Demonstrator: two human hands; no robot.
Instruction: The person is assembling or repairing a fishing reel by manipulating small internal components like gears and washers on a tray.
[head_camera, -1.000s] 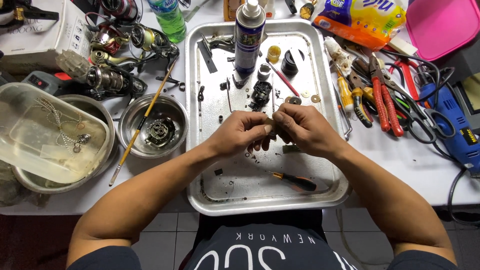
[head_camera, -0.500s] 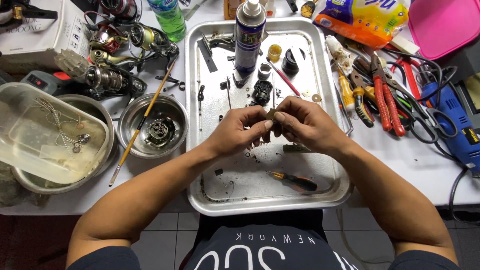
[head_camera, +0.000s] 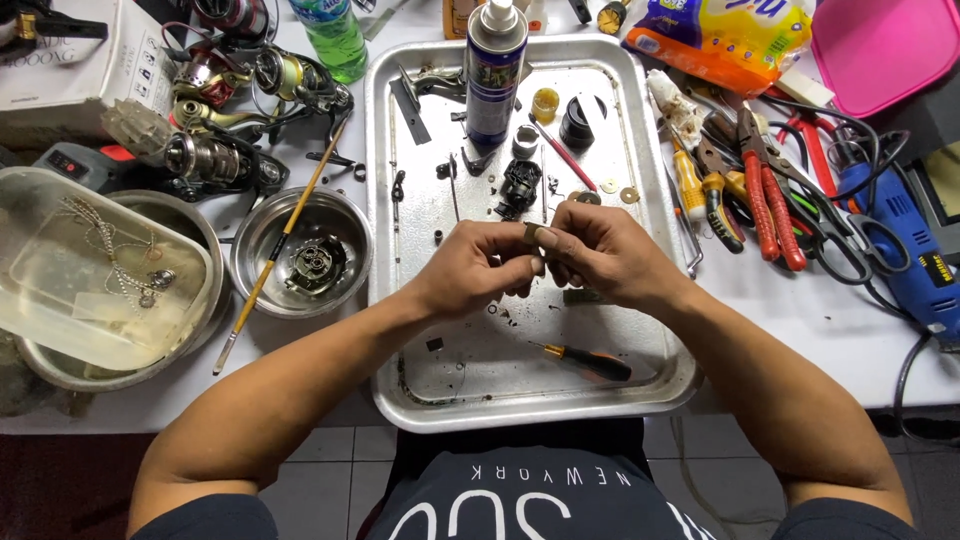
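Observation:
Both my hands meet over the middle of a large metal tray (head_camera: 660, 330). My left hand (head_camera: 475, 268) and my right hand (head_camera: 600, 252) pinch one small brass-coloured part (head_camera: 533, 234) between their fingertips. Small screws, washers and black reel parts (head_camera: 520, 185) lie scattered on the tray just beyond my hands. A tall spray can (head_camera: 494, 70) stands upright at the tray's far end. A small screwdriver with a black and orange handle (head_camera: 590, 361) lies on the tray, nearer to me than my right wrist.
A steel bowl (head_camera: 262, 240) left of the tray holds a reel part, with a thin brush (head_camera: 280, 240) laid across it. A plastic tub (head_camera: 90, 270) and fishing reels (head_camera: 215, 110) sit further left. Pliers and cutters (head_camera: 765, 190) and a blue power tool (head_camera: 910, 255) lie right.
My hands have shifted slightly away from me along the tray and closed tighter round the small part. Everything else on the table stays where it was.

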